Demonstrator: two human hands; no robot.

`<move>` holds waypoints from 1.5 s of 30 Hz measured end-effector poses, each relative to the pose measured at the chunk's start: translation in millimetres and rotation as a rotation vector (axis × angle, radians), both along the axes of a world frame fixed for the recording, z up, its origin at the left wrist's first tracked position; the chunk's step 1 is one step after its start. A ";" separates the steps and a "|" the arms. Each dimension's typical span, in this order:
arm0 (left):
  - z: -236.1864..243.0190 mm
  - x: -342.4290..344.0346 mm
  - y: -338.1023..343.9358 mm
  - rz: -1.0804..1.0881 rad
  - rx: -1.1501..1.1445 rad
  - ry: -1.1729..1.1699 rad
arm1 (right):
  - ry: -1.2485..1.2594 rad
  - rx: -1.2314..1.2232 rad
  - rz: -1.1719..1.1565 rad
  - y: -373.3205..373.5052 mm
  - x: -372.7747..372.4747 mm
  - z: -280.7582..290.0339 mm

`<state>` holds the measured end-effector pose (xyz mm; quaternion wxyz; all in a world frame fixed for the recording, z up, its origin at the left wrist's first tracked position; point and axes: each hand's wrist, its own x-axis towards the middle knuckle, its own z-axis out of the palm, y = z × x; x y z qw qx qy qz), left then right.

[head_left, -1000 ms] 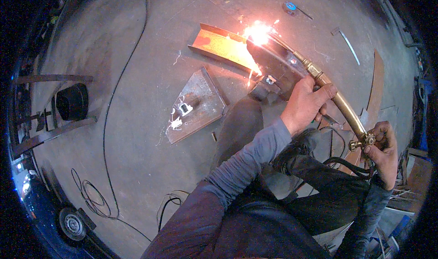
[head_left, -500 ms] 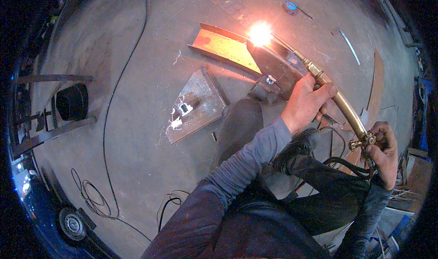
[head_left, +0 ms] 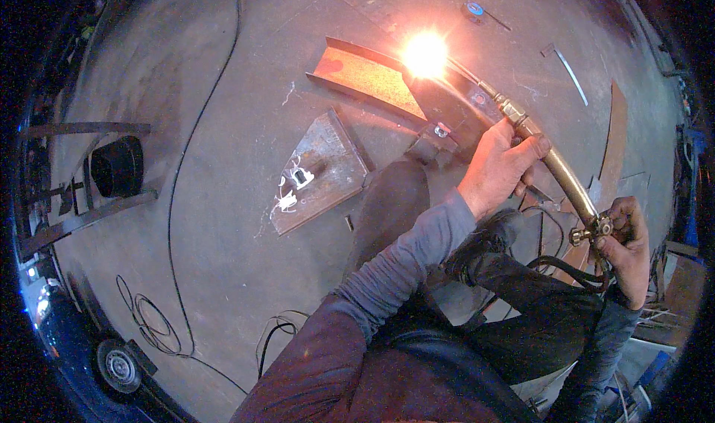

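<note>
Both our hands are clamped on the brass cutting torch [head_left: 555, 171] — our left hand [head_left: 497, 166] wraps the forward part of its tube, arm stretched out ahead, while our right hand [head_left: 628, 246] grips the valve end near our knee, hoses trailing below. We hold the torch slanted forward, its bright flame [head_left: 425, 53] meeting the rusty steel channel [head_left: 365, 75] on the floor.

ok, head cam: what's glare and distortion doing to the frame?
Head view: the torch flame blows out to a white-orange blob, hiding the cut point on the rusty steel channel; warm spill lights the left hand and brass torch; the floor reads bluish-grey; fisheye bends edges and the rim vignettes to black.
</note>
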<state>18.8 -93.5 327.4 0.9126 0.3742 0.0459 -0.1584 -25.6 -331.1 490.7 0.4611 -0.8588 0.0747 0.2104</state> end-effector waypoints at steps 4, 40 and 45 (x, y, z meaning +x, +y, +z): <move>-0.8 -0.5 0.5 0.009 0.004 -0.001 | -0.024 0.023 -0.019 -2.2 -1.3 -4.8; 2.8 1.3 1.4 -0.007 0.012 0.029 | -0.033 0.006 0.027 5.4 1.7 2.2; 3.8 0.1 3.4 -0.004 0.027 0.010 | -0.018 0.003 0.009 10.1 1.4 4.0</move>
